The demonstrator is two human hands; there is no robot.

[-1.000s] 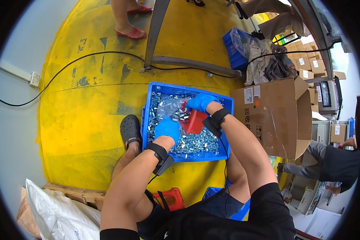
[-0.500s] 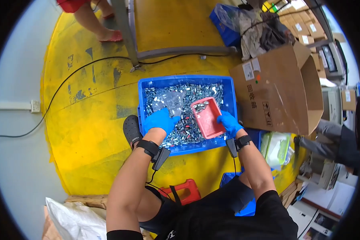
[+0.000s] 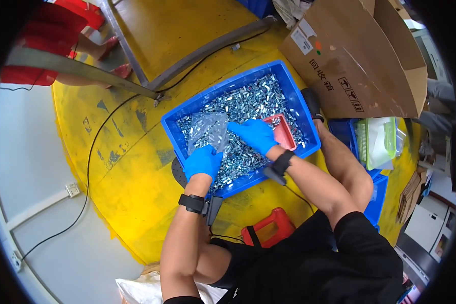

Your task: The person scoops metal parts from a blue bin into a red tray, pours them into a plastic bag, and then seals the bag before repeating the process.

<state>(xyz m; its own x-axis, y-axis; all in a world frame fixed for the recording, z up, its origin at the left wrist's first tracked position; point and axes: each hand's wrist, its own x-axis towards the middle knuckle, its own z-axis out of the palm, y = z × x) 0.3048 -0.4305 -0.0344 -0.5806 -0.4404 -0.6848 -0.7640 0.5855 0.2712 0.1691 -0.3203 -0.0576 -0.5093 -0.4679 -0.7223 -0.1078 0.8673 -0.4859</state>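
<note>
A clear plastic bag (image 3: 207, 129) lies over the left part of a blue bin (image 3: 243, 77) filled with small shiny metal pieces (image 3: 253, 96). My left hand (image 3: 203, 162), in a blue glove, is closed on the bag's near edge. My right hand (image 3: 253, 134), gloved too, reaches across the bin, its fingertips pinched at the bag's right edge. Part of its grip is hidden from above. A small red tray (image 3: 285, 136) sits on the metal pieces at the bin's right, partly behind my right hand, with a few pieces in it.
A large cardboard box (image 3: 359, 61) stands at the far right, near a green basket (image 3: 366, 144). A red plastic object (image 3: 269, 227) lies on the yellow floor before me. A black cable (image 3: 89, 167) crosses the floor at left. Another person's legs (image 3: 93, 48) are at the far left.
My right hand has let go of the red tray, now resting in the bin, and moved left to the plastic bag. My left hand stays at the bag. The view has turned.
</note>
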